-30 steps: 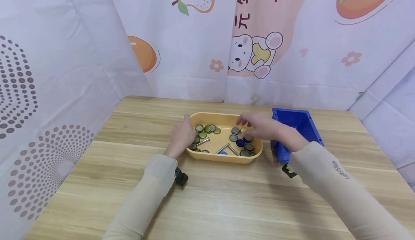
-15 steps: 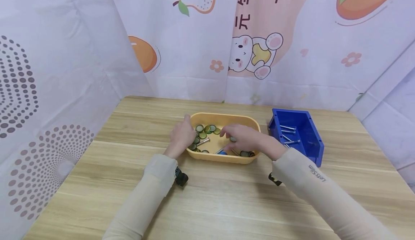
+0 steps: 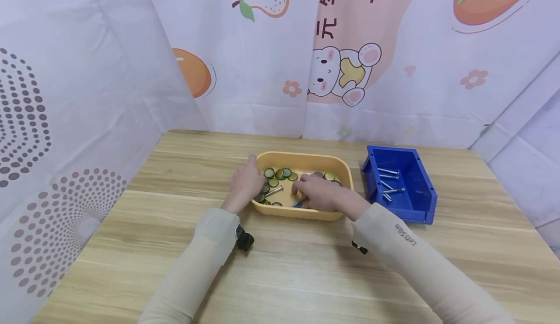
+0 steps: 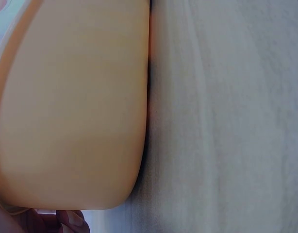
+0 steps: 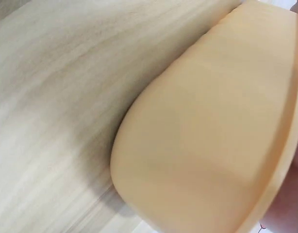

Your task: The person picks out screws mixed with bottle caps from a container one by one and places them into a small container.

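In the head view a yellow tray (image 3: 302,156) holds green-gold and grey bottle caps (image 3: 273,182), with silver bolts (image 3: 274,191) among them. My left hand (image 3: 246,183) grips the tray's left end; its curled fingers (image 4: 74,219) show below the tray wall in the left wrist view. Inside the right half of the tray is my right hand (image 3: 323,193), reaching down over the caps. Its index finger and thumb stand apart close to a bolt (image 3: 299,201) and a blue cap. The hand covers part of what lies beneath it.
Right of the tray stands a blue bin (image 3: 422,183) with several bolts (image 3: 388,172) inside. Both rest on a wood-grain table (image 3: 280,265), backed by a printed white curtain (image 3: 253,81).
My right hand has moved left and down from the tray's right end, beside the blue bin, to the middle bolts. The bolts in the bin are now uncovered. My left hand stays put.
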A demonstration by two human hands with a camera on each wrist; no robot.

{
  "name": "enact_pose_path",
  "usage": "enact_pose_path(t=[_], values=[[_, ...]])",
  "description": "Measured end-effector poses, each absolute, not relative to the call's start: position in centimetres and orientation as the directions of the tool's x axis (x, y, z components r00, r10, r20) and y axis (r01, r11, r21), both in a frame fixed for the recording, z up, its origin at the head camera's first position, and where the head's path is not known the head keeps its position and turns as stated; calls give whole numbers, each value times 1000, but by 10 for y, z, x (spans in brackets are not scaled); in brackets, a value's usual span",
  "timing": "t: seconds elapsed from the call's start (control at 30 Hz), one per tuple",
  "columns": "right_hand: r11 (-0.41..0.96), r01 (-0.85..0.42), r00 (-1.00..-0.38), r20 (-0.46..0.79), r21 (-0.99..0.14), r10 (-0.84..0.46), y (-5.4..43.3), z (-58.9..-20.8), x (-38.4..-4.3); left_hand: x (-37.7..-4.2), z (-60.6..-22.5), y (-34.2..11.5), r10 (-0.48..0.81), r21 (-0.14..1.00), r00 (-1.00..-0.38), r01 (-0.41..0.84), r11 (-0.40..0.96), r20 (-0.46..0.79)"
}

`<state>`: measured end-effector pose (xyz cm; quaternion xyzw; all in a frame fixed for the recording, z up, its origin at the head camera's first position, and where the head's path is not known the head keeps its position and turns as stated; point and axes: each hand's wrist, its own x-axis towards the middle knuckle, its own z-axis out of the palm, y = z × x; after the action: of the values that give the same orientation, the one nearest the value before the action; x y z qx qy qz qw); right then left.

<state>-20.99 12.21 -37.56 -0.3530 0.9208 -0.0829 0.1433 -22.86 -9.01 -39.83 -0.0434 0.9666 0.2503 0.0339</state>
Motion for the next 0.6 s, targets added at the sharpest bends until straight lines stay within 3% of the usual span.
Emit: enact_pose_path(t=[0.2,0.6], values=[[751,-625,-713,-237,-212,-660,120,-378,-210,-228,-397,-90,-65,491,-994,-100,866,-89],[759,-598,-701,-292,-256,-651,118,-378,-210,-228,-397,-90,-61,474,-994,-97,875,-91]])
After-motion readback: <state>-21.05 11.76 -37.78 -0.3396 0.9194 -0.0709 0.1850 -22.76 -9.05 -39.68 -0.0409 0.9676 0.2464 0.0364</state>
